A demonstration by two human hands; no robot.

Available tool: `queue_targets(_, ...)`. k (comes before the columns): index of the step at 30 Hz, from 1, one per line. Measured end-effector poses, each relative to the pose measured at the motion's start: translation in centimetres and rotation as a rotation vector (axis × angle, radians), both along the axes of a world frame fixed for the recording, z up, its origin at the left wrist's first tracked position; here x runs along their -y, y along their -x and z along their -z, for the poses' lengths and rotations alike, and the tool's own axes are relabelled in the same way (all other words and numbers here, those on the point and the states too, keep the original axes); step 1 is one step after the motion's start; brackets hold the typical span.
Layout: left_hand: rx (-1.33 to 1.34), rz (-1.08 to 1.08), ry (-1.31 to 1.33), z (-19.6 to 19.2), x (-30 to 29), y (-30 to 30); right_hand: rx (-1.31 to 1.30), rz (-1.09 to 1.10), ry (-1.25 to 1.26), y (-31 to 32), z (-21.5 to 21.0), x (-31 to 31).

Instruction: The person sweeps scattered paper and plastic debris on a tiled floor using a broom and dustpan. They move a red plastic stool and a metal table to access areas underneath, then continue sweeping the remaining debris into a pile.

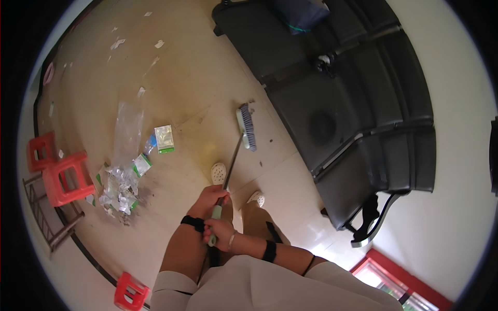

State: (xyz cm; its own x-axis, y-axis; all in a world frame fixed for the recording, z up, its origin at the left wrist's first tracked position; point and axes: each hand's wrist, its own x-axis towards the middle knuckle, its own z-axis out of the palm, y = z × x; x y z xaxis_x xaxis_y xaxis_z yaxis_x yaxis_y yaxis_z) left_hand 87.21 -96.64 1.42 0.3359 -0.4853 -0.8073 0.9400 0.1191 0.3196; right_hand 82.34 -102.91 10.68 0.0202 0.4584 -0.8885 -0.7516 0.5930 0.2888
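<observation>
A broom [247, 128] with a pale green head and grey-blue bristles touches the tiled floor ahead of my feet. Its thin dark pole slants back toward me and ends in a pale green grip. My left hand [210, 199] is closed round the pole just above the grip. Lower down, my right hand [221, 233] wraps round the green grip near its end. Small dark bits of dirt [252, 106] lie beside the bristles. On the left, apart from the broom, sits a heap of crumpled clear plastic and wrappers [122, 189].
Black linked seats [306, 111] run along the right, with a dark bag [303, 13] and a small black-and-white object [325, 63] on them. Red stools [67, 179] and a metal rack [44, 212] stand left. Paper scraps [159, 44] dot the far floor. A silvery packet [164, 139] lies nearer.
</observation>
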Motion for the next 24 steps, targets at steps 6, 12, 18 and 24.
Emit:
queue_targets(6, 0.003, -0.176, -0.117, -0.9, -4.5, -1.8, 0.083, -0.117, -0.087, -3.0, -1.6, -2.7)
queue_targets(12, 0.082, -0.287, -0.192, -1.7, -5.2, -4.3, 0.088, -0.041, -0.371, -5.4, -1.7, -0.3)
queue_targets(18, 0.129, -0.134, -0.179, -4.3, -0.4, -5.6, 0.082, -0.001, -0.385, -5.5, -4.6, 7.7)
queue_targets(24, -0.058, 0.058, 0.119, -5.7, 7.3, -1.3, 0.048, -0.025, -0.118, 0.3, -8.9, 13.3)
